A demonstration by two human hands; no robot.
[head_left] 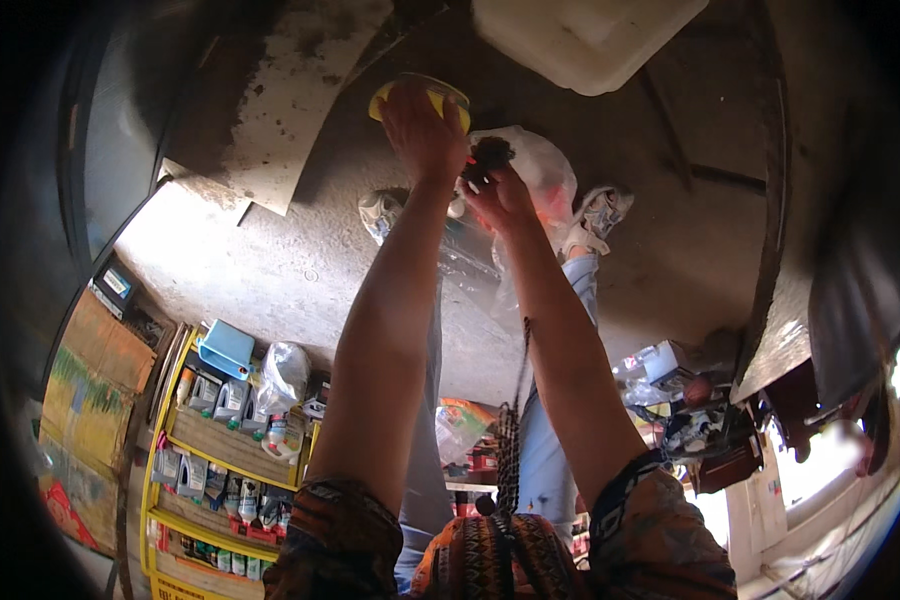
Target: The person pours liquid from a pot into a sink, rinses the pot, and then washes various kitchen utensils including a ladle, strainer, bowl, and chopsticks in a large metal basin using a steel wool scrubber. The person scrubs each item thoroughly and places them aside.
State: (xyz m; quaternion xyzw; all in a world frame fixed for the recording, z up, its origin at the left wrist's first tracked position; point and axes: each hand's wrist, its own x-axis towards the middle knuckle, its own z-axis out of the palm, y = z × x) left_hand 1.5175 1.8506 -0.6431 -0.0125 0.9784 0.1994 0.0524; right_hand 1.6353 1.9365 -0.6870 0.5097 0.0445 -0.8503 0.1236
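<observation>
My left hand [422, 138] reaches out ahead, its fingers lying over a round yellow tub [454, 99] that it seems to hold. Close beside it, my right hand [502, 202] is closed round a dark, rough clump [491, 153], whose kind I cannot make out. A small red-orange spot shows between the two hands. Under and behind the right hand lies a crumpled clear plastic bag [547, 165] with something reddish inside. What the tub contains is hidden by my left hand.
My shoes [600, 215] stand on the concrete floor [290, 270] on either side of the bag. A white plastic container [590, 40] is at the far side. To the left are a worn board [290, 110] and a yellow shelf [232, 465] of bottles. Boxes [665, 362] sit at the right.
</observation>
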